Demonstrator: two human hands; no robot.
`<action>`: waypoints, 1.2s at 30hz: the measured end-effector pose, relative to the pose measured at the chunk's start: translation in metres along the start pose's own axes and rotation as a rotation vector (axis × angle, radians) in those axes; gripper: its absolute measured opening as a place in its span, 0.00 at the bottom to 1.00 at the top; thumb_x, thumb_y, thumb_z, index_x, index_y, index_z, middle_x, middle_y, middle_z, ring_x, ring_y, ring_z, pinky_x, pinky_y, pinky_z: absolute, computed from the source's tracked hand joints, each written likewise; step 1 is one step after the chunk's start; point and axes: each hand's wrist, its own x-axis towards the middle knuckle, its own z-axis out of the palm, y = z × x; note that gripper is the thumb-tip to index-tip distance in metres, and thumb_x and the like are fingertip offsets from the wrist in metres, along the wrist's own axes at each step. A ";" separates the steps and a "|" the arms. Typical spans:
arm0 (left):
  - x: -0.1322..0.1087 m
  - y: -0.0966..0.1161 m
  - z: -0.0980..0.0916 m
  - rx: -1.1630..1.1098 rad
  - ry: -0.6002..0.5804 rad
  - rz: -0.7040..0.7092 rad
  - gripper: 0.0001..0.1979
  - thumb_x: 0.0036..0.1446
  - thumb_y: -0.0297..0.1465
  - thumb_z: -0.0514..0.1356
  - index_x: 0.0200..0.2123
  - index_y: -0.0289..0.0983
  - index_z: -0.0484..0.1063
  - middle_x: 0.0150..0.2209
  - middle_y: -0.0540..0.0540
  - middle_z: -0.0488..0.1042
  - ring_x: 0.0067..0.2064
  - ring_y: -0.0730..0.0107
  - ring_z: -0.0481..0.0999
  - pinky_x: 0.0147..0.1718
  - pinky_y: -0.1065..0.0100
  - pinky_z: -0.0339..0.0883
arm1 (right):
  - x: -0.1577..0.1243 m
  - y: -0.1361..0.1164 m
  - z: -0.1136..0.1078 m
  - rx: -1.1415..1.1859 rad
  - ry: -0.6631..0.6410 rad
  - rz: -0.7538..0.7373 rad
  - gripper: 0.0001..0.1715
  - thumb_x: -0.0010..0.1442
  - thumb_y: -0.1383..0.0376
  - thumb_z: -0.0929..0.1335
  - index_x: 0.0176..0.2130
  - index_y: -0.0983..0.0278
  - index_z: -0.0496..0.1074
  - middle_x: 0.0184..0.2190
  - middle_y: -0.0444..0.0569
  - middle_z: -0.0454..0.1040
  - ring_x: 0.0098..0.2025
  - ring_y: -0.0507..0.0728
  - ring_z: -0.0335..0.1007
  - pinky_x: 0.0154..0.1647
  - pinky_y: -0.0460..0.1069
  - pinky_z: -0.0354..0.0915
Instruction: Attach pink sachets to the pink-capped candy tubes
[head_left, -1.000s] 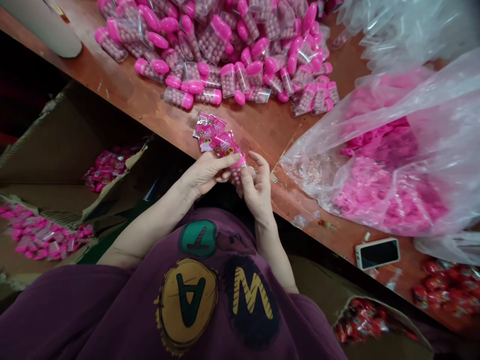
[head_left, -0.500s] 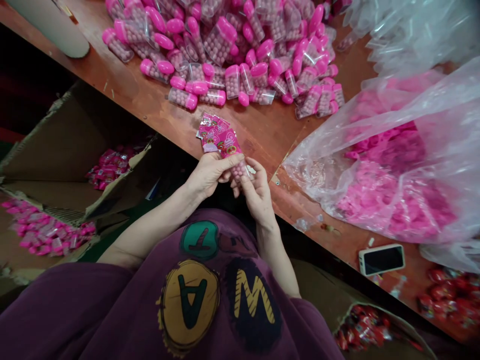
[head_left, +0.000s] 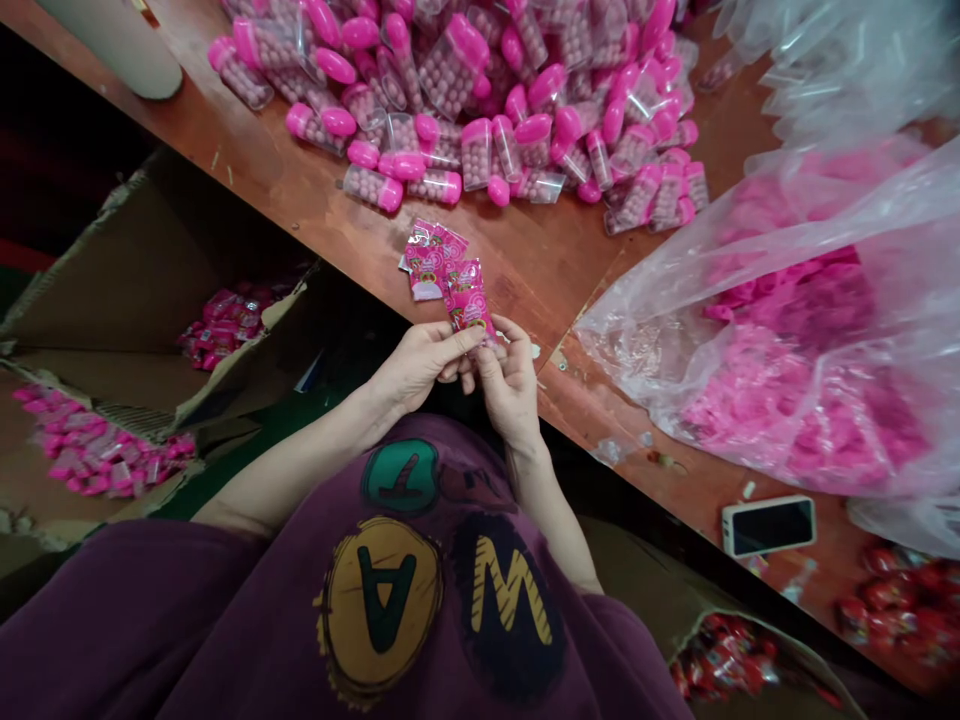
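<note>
My left hand (head_left: 417,362) and my right hand (head_left: 508,378) meet at the near edge of the wooden table (head_left: 315,210). Both pinch a small candy container with a pink printed label (head_left: 469,308) around it. The label stands up from my fingertips; the container under it is mostly hidden. A few more pink labels (head_left: 429,262) lie on the table just beyond my hands. Farther back spreads a big heap of clear candy containers with pink caps (head_left: 495,100).
A large clear plastic bag of pink parts (head_left: 795,330) lies at the right. A phone (head_left: 769,525) rests on the table near red packets (head_left: 911,590). Cardboard boxes with pink wrapped containers (head_left: 225,325) (head_left: 97,455) stand at my left, another box (head_left: 720,650) at the lower right.
The pink label has been pulled more upright and narrower over the container between my fingers. Both hands stayed together at the table edge.
</note>
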 end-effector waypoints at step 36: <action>-0.007 -0.009 -0.009 0.180 0.210 -0.052 0.17 0.50 0.40 0.74 0.27 0.30 0.80 0.25 0.42 0.79 0.16 0.81 0.67 0.13 0.77 0.52 | 0.087 -0.028 -0.086 -1.045 0.319 -0.622 0.18 0.72 0.61 0.62 0.51 0.62 0.78 0.51 0.59 0.78 0.56 0.63 0.74 0.63 0.61 0.69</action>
